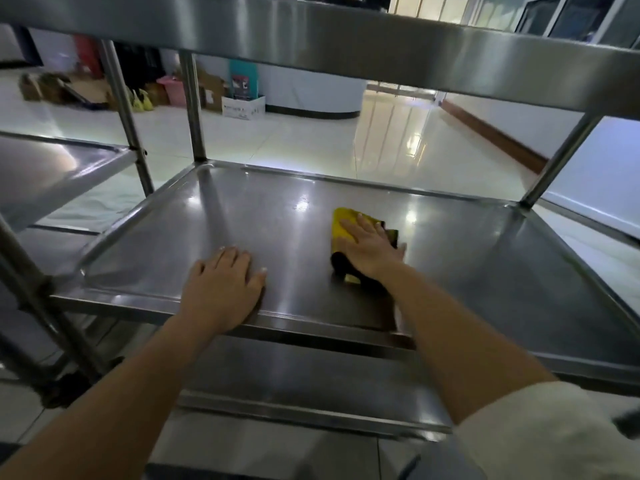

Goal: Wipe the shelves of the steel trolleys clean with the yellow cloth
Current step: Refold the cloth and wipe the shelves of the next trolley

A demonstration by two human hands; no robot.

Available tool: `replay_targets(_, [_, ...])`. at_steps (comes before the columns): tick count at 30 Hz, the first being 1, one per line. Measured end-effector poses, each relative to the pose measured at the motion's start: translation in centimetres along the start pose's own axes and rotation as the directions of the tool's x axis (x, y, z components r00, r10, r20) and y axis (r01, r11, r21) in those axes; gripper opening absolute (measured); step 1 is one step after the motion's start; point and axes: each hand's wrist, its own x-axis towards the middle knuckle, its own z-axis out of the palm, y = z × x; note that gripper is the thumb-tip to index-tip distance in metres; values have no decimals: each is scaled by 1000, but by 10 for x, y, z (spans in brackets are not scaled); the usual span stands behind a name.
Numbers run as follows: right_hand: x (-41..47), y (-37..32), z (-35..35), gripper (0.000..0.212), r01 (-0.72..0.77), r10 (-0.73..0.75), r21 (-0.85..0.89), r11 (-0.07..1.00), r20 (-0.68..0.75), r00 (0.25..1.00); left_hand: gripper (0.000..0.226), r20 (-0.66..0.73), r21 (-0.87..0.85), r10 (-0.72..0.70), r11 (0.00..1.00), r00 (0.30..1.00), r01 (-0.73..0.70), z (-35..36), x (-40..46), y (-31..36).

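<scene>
A steel trolley fills the view; its middle shelf (263, 216) is a shiny tray with a raised rim. The yellow cloth (343, 223) lies on the right half of that shelf, with a dark side showing at its near and right edges. My right hand (369, 251) lies flat on the cloth, fingers spread, pressing it against the steel. My left hand (221, 289) rests palm down on the shelf near its front rim, fingers apart, holding nothing. The top shelf (346, 32) runs overhead and a lower shelf (294, 379) shows beneath my forearms.
A second steel trolley (59, 168) stands close on the left, its post beside this one. Upright posts (192, 109) frame the shelf's far corners. Beyond lie a glossy tiled floor, cardboard boxes (242, 107), a pink bin (173, 90) and bags along the far wall.
</scene>
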Motion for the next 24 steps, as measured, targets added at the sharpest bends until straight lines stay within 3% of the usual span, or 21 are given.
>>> replay_targets(4, [-24, 73, -29, 60, -251, 254, 35, 967, -95, 963, 53, 8, 10, -7, 1000, 1000, 7, -5, -2, 3])
replay_targets(8, [-60, 85, -37, 61, -298, 302, 53, 953, -94, 949, 56, 28, 60, -47, 997, 998, 46, -7, -4, 9])
replay_targets(11, [-97, 61, -21, 62, -199, 198, 9, 980, -126, 972, 59, 51, 99, -74, 993, 996, 69, -11, -3, 25])
replay_targets(15, [-137, 36, 1, 74, 1, -4, -41, 999, -61, 998, 60, 94, 71, 135, 987, 986, -142, 13, -12, 94])
replay_targets(18, [-154, 50, -3, 81, 61, -67, -65, 996, -95, 993, 74, 74, 87, 149, 984, 986, -155, 23, -17, 114])
replay_targets(21, [-166, 65, -8, 74, 135, -142, -45, 990, -263, 954, 83, 22, 79, 174, 981, 985, -175, 23, -14, 108])
replay_targets(24, [-167, 73, -7, 60, 249, -234, -41, 968, -514, 825, 83, 20, 65, 184, 981, 983, -185, 28, -9, 112])
